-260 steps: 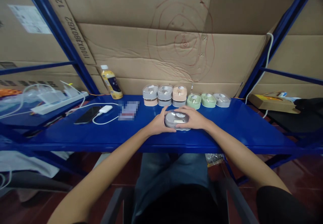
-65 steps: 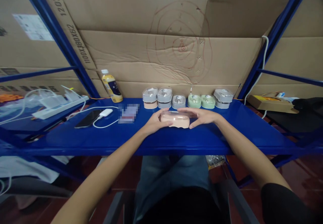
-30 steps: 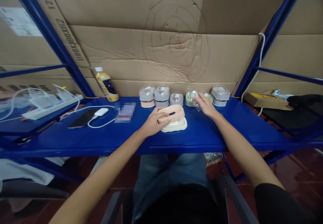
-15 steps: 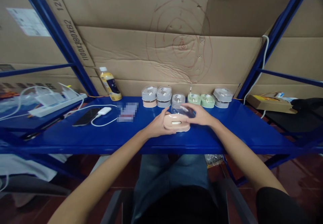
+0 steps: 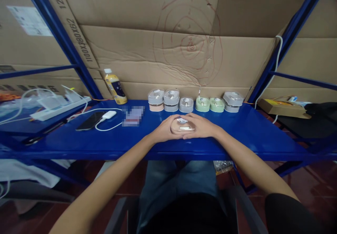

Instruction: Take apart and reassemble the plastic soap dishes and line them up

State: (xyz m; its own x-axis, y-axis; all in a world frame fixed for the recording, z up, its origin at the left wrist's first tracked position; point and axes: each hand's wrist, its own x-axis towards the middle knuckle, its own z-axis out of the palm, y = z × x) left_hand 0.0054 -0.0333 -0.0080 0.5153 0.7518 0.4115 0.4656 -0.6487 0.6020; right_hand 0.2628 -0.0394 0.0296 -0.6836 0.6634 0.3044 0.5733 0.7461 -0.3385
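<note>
Between my two hands is a small peach-coloured box point(image 5: 182, 128) with a clear lid and a light label on top. My left hand point(image 5: 165, 128) wraps round its left side. On the other side, my right hand point(image 5: 202, 125) is curled round the box, fingers along its far and near edges. The lid sits over the peach base, and both hands press in on it just above the blue table point(image 5: 163, 149). Parts of the box's sides are hidden by the fingers.
Along the back stand similar boxes: a peach-based stack point(image 5: 156, 100), a grey stack point(image 5: 171, 100), a grey box point(image 5: 186, 104), two green ones point(image 5: 202, 104) and another grey stack point(image 5: 232, 101). At left are a yellow bottle point(image 5: 116, 88), a phone point(image 5: 91, 121) and a white charger point(image 5: 109, 115).
The clear lid, held apart above the peach base by my right hand, now sits on it. My right hand has come down and closed round the box's right side.
</note>
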